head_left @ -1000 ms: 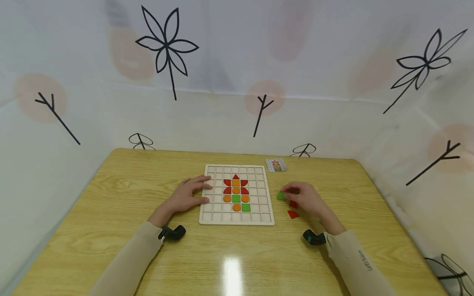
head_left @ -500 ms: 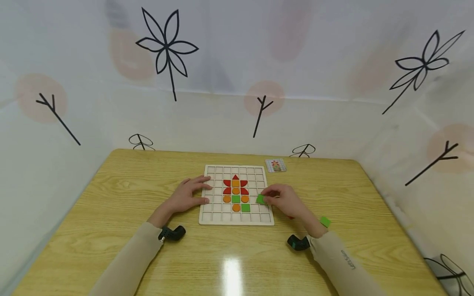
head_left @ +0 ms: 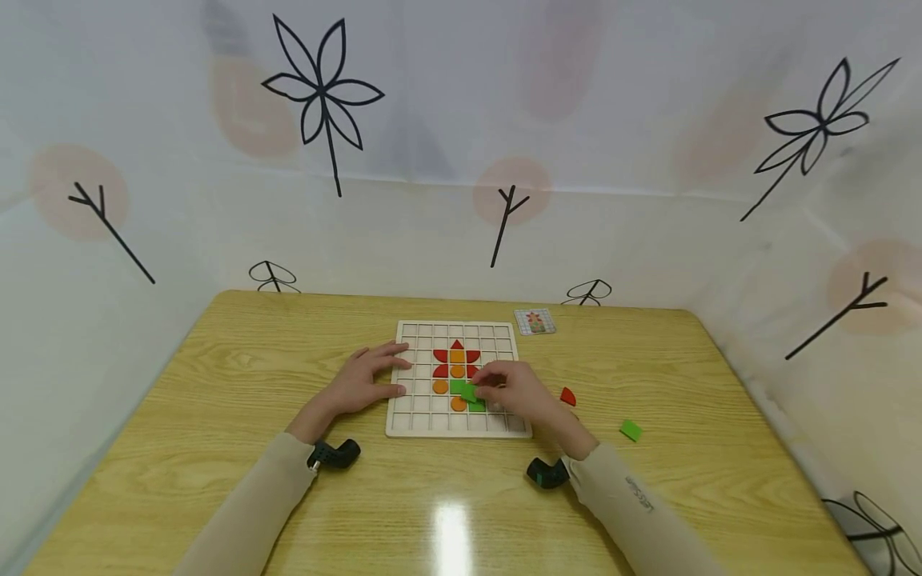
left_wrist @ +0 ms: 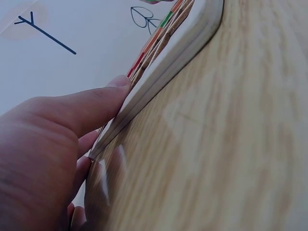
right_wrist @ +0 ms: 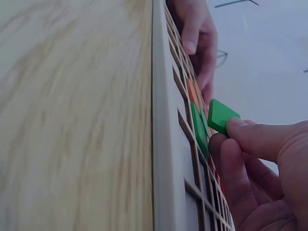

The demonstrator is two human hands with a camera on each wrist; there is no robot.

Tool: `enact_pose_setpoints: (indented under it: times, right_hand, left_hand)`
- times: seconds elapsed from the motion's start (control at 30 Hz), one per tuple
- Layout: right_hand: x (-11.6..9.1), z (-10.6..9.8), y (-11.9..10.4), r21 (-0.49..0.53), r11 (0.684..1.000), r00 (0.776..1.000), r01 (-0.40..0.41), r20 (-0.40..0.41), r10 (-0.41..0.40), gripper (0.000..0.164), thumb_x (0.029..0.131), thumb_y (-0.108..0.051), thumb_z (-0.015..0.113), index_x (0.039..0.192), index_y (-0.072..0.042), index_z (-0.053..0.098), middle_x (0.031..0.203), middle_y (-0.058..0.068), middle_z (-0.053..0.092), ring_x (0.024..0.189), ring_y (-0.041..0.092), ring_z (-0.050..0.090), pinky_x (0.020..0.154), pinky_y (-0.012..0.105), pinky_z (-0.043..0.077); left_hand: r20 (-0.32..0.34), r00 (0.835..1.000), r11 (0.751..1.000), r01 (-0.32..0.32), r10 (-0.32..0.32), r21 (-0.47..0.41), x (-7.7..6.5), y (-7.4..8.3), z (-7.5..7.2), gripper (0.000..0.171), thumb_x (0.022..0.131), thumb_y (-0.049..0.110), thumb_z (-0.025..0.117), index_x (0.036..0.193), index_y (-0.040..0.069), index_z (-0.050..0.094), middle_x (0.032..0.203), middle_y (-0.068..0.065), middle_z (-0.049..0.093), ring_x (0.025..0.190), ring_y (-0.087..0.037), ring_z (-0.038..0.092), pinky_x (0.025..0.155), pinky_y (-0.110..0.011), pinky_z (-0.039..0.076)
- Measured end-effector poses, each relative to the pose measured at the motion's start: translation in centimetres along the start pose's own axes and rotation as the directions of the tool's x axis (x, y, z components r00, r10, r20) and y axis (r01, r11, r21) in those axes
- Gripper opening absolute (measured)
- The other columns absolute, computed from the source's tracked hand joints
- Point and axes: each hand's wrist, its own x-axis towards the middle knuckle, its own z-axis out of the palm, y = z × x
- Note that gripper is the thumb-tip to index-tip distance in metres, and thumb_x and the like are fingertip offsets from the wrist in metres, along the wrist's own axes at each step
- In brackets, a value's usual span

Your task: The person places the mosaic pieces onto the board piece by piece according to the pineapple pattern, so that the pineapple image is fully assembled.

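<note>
My right hand (head_left: 520, 390) pinches a green square tile (right_wrist: 223, 115) between thumb and fingers, over the middle of a white gridded board (head_left: 461, 435). In the right wrist view the tile is tilted, raised off the board near a green tile (right_wrist: 199, 130) lying in the grid. On the board, red petal pieces (head_left: 440, 371), an orange square (head_left: 457, 357), orange discs (head_left: 440, 387) and green squares make a flower-like figure, partly hidden by my right hand. My left hand (head_left: 356, 384) rests on the board's left edge, fingers spread and thumb along the rim.
A small picture card (head_left: 535, 322) showing a similar flower lies behind the board's far right corner. Right of the board are a loose red quarter-round piece (head_left: 567, 396) and a green square tile (head_left: 631, 430). A patterned cloth wall (head_left: 403, 240) stands behind the table.
My right hand has carried the green tile left from the table beside the board to over its middle, uncovering the loose pieces. The left hand stays put.
</note>
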Motion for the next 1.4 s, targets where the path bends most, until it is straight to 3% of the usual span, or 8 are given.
enact_pose_setpoints:
  times: [0.3,0.6,1.4]
  right_hand:
    - [1.2,2.1,-1.2,-0.01,0.998,0.998,0.058,0.041,-0.057,0.007,0.092,-0.011,0.074,0.098,-0.012,0.074,0.093,-0.006,0.068,0.083,0.011,0.061,0.076,0.027,0.053]
    - [1.9,3.5,-1.5,-0.067,0.997,0.998,0.036,0.051,-0.032,0.008,0.093,-0.015,0.072,0.101,-0.016,0.074,0.089,-0.011,0.067,0.08,0.007,0.061,0.072,0.027,0.052]
    - [1.9,3.9,-1.7,-0.056,0.998,0.998,-0.01,0.061,0.013,0.008,0.093,-0.014,0.073,0.1,-0.018,0.074,0.084,-0.01,0.064,0.078,0.01,0.059,0.071,0.027,0.05]
  left_hand:
    - [0.019,1.0,1.0,0.025,-0.025,-0.001,-0.1,0.0,0.0,0.041,0.09,0.033,0.075,0.126,0.013,0.069,0.154,-0.007,0.043,0.145,-0.029,0.033,0.115,-0.059,0.015]
    - [0.021,0.999,1.0,0.029,-0.029,-0.006,0.0,0.1,0.0,0.041,0.09,0.034,0.074,0.126,0.013,0.069,0.154,-0.007,0.043,0.145,-0.029,0.033,0.115,-0.059,0.014]
    - [0.024,0.999,1.0,0.027,-0.027,-0.012,0.1,0.0,-0.1,0.041,0.091,0.032,0.074,0.126,0.013,0.068,0.154,-0.007,0.043,0.145,-0.029,0.033,0.115,-0.059,0.014]
